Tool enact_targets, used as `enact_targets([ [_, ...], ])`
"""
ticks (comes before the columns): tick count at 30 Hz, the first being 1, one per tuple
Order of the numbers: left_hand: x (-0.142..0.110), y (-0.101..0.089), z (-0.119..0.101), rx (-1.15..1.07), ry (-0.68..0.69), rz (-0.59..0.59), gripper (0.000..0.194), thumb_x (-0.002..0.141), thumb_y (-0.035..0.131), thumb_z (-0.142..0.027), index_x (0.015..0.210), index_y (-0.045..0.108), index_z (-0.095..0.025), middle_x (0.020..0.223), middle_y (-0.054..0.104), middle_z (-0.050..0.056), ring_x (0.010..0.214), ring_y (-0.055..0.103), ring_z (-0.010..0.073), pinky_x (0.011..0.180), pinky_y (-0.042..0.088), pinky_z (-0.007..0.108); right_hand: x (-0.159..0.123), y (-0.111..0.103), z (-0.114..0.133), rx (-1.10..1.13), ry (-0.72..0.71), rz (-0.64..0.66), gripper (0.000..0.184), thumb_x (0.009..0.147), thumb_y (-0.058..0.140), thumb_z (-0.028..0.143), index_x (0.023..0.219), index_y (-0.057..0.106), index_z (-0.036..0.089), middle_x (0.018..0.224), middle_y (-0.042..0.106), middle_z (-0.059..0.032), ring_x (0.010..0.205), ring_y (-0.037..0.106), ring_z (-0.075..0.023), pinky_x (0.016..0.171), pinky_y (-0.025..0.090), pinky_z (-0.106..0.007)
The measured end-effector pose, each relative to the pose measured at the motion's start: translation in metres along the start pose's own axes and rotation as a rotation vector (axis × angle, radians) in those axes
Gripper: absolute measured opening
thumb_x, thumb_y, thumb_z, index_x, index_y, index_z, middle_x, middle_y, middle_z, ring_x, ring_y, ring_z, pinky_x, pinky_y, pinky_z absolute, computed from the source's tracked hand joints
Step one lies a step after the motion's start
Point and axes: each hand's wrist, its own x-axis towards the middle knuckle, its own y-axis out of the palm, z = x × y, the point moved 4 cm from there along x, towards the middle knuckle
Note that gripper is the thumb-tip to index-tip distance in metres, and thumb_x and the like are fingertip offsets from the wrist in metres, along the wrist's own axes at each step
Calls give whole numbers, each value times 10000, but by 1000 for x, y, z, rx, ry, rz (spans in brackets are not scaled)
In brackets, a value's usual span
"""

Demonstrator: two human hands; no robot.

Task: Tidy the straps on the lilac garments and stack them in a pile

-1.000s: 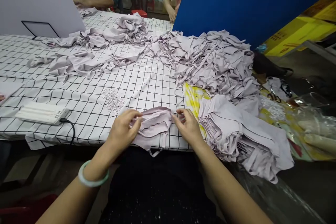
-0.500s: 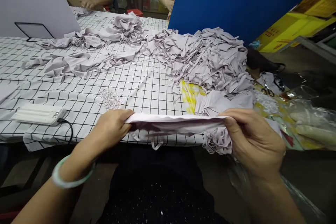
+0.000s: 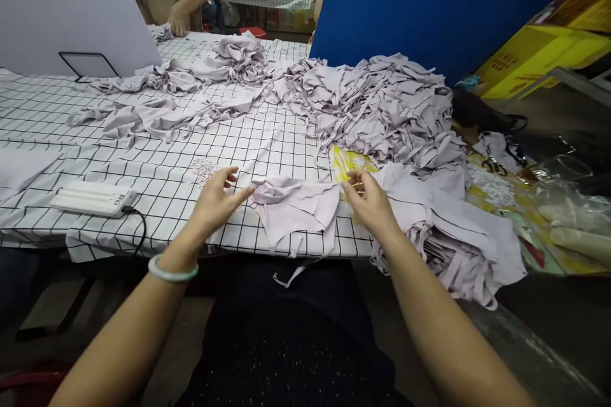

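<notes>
A pale lilac garment piece (image 3: 300, 206) lies on the checked tablecloth in front of me, roughly spread. One thin strap hangs from it over the table's front edge. My left hand (image 3: 217, 202) is open at its left side, thumb and fingers apart, with the thumb tip close to the cloth's corner. At the opposite side is my right hand (image 3: 370, 200), fingers loosely bent and apart, holding nothing that I can see. Just right of that hand, a stack of similar lilac pieces (image 3: 449, 216) hangs partly over the edge, straps dangling.
A large heap of lilac cloth (image 3: 391, 108) stands behind the stack. Left lie a white power bank (image 3: 93, 198) with a black cable and a scatter of tiny pale bits (image 3: 203, 168). A blue panel (image 3: 405, 0) rises behind; a co-worker's hand (image 3: 179, 19) is at the far table side.
The garment, held stretched between both hands before, now lies on the table. Both hands have let go of it and opened. My view has shifted slightly.
</notes>
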Motion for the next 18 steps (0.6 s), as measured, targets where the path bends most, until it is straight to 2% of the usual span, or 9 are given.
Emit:
enact_targets([
  [2, -13, 21, 7, 152, 137, -69, 345, 839, 689, -385, 1098, 603, -173, 1100, 629, 113, 1053, 562, 275, 922, 468, 445, -17, 15, 5, -136, -164, 99, 185, 899, 566, 336, 1016, 588, 195, 976, 623, -76, 827, 605, -208, 755, 509, -361],
  [5, -28, 52, 7, 301, 231, -42, 197, 872, 635, -295, 1033, 598, -190, 1095, 623, 109, 1077, 536, 292, 952, 449, 455, -40, 43, 17, -370, -372, 238, 104, 878, 571, 253, 955, 593, 187, 964, 620, -101, 880, 593, -258, 772, 490, -384],
  [7, -24, 67, 3, 409, 208, -13, 256, 867, 629, -291, 1096, 587, -184, 1163, 602, 133, 1109, 516, 327, 946, 445, 488, -40, 60, 23, -535, -426, 238, 61, 855, 552, 180, 891, 600, 180, 921, 625, -123, 871, 577, -287, 753, 471, -399],
  [9, -13, 77, -1, 495, 188, 15, 375, 851, 642, -314, 1187, 559, -171, 1242, 566, 163, 1151, 492, 365, 943, 438, 529, -33, 66, 27, -624, -425, 203, 103, 827, 520, 117, 797, 589, 187, 832, 621, -124, 806, 566, -285, 714, 451, -395],
  [11, -1, 81, -3, 537, 191, 20, 453, 844, 639, -305, 1261, 523, -169, 1306, 527, 182, 1182, 478, 382, 937, 436, 547, -25, 57, 29, -593, -419, 138, 134, 816, 502, 101, 754, 568, 201, 775, 613, -103, 765, 565, -267, 696, 444, -377],
  [14, 11, 80, 0, 549, 200, -26, 451, 845, 580, -195, 1289, 504, -188, 1316, 514, 179, 1170, 502, 361, 903, 458, 512, -24, 24, 25, -410, -366, 30, 102, 859, 502, 160, 807, 566, 219, 794, 638, -61, 754, 600, -228, 711, 464, -341],
  [18, 19, 75, 5, 457, 243, -28, 446, 806, 442, -14, 1217, 528, -164, 1141, 574, 150, 1070, 568, 301, 866, 503, 440, -32, -4, 5, -287, -249, 151, 88, 891, 525, 236, 817, 573, 239, 755, 663, -22, 682, 628, -198, 656, 475, -311],
])
